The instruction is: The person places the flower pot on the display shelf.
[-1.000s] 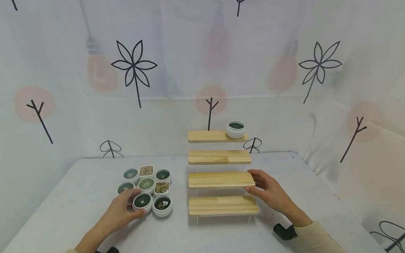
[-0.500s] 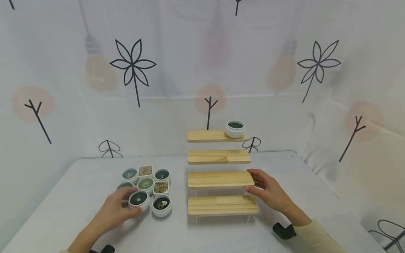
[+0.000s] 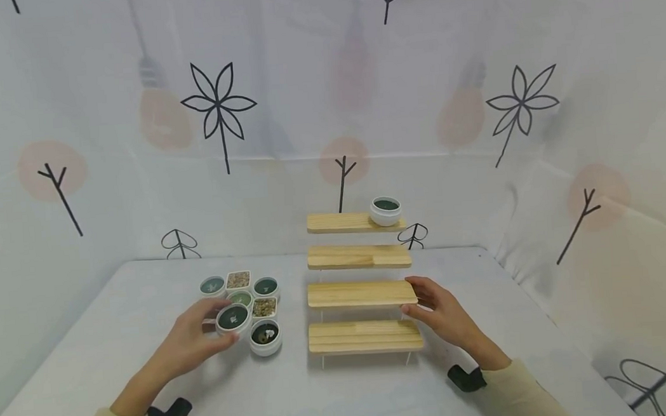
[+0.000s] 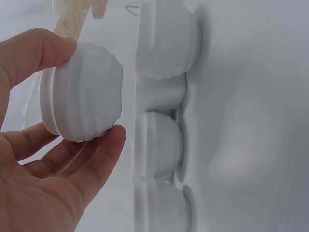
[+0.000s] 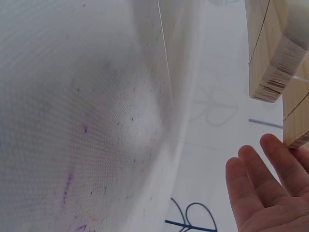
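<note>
My left hand (image 3: 183, 341) grips a small white round pot (image 3: 233, 318) with a dark green top, thumb and fingers on opposite sides. In the left wrist view this faceted pot (image 4: 91, 92) is raised, apart from the row of other pots (image 4: 157, 145). My right hand (image 3: 448, 315) is at the right end of a stepped wooden display stand (image 3: 361, 293); its thumb and index finger pinch the end of the second board from the bottom. In the right wrist view the other fingers (image 5: 248, 186) extend loosely beside the board end.
Several small white containers cluster at left: a dark-topped pot (image 3: 265, 338) in front, a light green one (image 3: 240, 297), and square ones with grainy tops (image 3: 265, 307). Another green-topped pot (image 3: 386, 212) stands at the right of the top board. White printed cloth (image 3: 275, 192) hangs behind the table.
My left hand has lifted the dark green pot from the front of the cluster and moved it slightly away from the front edge. The right hand keeps its place on the stand.
</note>
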`<state>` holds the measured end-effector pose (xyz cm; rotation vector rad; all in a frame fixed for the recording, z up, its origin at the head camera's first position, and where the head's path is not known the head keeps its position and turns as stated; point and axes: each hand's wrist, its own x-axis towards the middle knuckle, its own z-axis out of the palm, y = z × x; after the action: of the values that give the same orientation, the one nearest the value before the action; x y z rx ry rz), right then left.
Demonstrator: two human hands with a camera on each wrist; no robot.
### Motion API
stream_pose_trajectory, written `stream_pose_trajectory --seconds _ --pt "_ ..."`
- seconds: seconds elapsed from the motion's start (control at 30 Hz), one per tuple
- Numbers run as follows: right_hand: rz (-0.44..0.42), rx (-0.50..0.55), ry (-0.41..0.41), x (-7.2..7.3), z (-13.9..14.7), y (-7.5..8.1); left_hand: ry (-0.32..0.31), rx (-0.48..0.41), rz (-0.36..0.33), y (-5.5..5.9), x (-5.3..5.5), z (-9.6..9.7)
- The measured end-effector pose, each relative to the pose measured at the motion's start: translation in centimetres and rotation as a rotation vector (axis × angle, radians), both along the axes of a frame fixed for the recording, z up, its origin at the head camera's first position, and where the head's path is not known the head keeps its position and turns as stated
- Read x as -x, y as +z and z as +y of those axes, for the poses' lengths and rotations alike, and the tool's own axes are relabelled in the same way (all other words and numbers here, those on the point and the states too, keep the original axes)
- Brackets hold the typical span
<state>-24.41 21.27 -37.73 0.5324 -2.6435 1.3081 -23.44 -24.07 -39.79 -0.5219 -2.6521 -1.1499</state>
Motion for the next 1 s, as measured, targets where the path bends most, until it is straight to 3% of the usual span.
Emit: stream_pose_trajectory --seconds 0.27,0.5,0.73,1.0 --pt "-0.008 0.006 0.005 -0.2 0.3 -0.2 -0.042 -0.021 0.015 0.9 0.4 2.3" --pt "0.005 -0.005 0.010 0.0 0.6 -0.4 -0.073 0.001 0.046 2.5 0.9 5.3" --pt "0.002 0.002 -0.004 1.9 1.5 -2.9 -0.142 -0.004 0.103 4.6 2.7 7.7" --pt "0.010 0.012 0.004 2.2 1.6 -3.1 -0.241 -0.041 0.146 6.9 4.6 10.5"
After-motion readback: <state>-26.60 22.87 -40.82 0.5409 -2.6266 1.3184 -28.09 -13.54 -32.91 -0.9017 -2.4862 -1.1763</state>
